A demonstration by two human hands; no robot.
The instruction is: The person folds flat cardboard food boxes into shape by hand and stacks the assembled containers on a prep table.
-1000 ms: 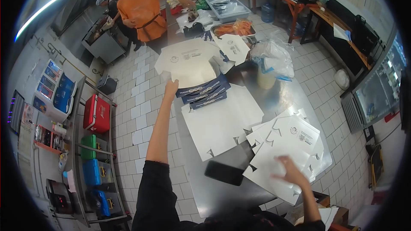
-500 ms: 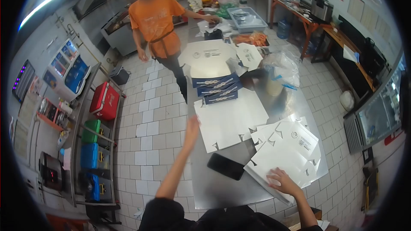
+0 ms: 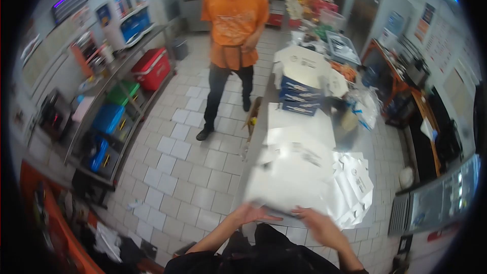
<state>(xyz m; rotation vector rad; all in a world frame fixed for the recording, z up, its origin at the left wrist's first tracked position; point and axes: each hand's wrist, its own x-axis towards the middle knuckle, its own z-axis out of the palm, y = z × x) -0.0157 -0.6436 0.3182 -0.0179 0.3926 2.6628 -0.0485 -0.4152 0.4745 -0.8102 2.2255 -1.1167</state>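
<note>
A white flat cardboard box blank (image 3: pixel 286 180), blurred by motion, is held low over the near part of the metal table. At its near left corner my left hand (image 3: pixel 252 213) grips the edge. My right hand (image 3: pixel 317 224) is closed on the near edge farther right. Just to the right lies a loose pile of similar flat box blanks (image 3: pixel 353 182) with cut slots and printing. Beyond the held blank, more white cardboard (image 3: pixel 299 124) lies flat, with a stack of folded boxes (image 3: pixel 303 94) with blue printed sides behind it.
A person in an orange shirt (image 3: pixel 234 25) stands on the tiled floor left of the table. Plastic bags (image 3: pixel 366 109) and an orange-filled tray (image 3: pixel 344 71) sit on the table's right side. A shelf rack at left holds a red cooler (image 3: pixel 153 68) and coloured bins (image 3: pixel 109 116).
My right hand has brought a blank leftward off the pile, and my left hand has come down to its edge. The phone is out of sight. The person in orange has drawn an arm back from the table.
</note>
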